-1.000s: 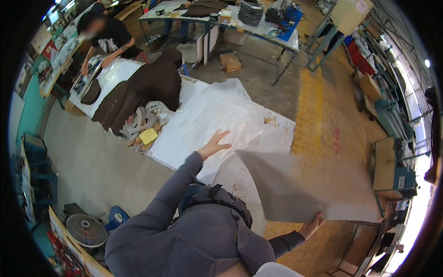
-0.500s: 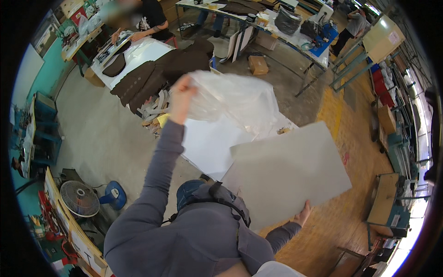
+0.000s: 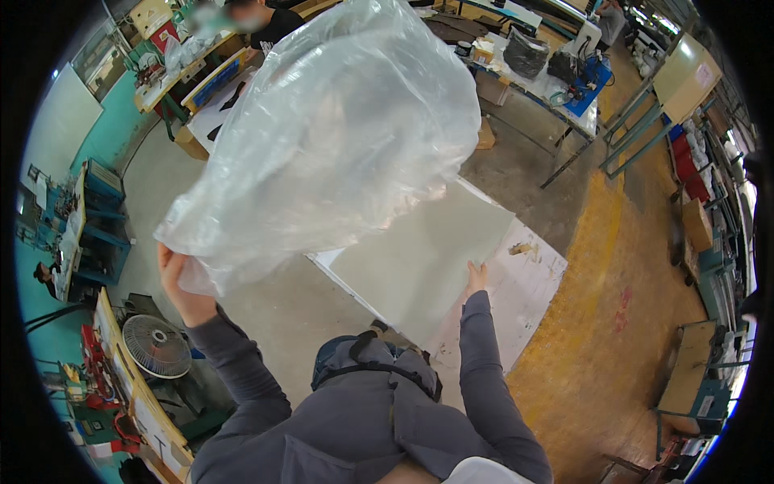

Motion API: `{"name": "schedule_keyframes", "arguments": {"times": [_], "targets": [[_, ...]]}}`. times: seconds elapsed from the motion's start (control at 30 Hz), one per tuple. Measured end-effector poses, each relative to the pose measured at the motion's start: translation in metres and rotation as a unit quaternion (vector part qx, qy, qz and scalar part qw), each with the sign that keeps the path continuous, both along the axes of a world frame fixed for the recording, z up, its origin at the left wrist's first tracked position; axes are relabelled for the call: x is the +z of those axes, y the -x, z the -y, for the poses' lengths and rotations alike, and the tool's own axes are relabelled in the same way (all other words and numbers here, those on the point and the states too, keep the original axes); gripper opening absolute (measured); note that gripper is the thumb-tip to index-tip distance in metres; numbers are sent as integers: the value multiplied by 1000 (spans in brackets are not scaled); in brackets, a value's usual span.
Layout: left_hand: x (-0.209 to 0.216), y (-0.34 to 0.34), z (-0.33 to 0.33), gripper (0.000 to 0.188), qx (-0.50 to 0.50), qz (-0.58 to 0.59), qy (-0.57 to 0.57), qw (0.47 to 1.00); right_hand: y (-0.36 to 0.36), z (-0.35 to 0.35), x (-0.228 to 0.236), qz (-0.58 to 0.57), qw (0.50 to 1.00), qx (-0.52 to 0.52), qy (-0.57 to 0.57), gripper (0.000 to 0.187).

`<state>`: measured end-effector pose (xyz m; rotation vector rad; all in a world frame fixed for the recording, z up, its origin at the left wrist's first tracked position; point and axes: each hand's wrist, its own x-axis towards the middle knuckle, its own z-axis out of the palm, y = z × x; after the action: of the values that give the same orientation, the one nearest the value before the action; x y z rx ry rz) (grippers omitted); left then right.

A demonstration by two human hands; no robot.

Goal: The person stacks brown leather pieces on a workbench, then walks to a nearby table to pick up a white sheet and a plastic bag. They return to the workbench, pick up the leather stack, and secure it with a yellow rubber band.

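Observation:
A large clear plastic sheet (image 3: 339, 137) billows in the air over the table, with my left hand (image 3: 179, 282) closed on its near left corner. Below it a grey board (image 3: 435, 258) lies on the white worktable (image 3: 536, 294). My right hand (image 3: 476, 278) grips the right edge of that board, its fingertips over the edge. The far part of the table and the board's far left corner are hidden by the plastic.
A fan (image 3: 157, 347) stands on the left beside a wooden-edged panel (image 3: 129, 387). At the back right is a long table (image 3: 516, 85) bearing a black bag (image 3: 526, 55) and a blue tray (image 3: 588, 85). A person (image 3: 274, 24) is partly hidden behind the plastic.
My left hand has swung left and down, spreading the plastic wide. My right hand has carried the grey board forward and left, from near my body onto the table.

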<state>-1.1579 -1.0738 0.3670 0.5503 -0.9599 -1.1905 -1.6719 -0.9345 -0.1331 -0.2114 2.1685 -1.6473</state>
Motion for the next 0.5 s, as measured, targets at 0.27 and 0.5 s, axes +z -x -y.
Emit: {"name": "schedule_keyframes", "arguments": {"times": [0.27, 0.5], "targets": [[-135, 60, 22, 40, -153, 314, -97, 932, -131, -104, 1, 234, 968, -88, -3, 62], [-423, 119, 28, 68, -254, 709, 93, 652, -220, -357, -54, 331, 924, -192, -19, 35]]}}
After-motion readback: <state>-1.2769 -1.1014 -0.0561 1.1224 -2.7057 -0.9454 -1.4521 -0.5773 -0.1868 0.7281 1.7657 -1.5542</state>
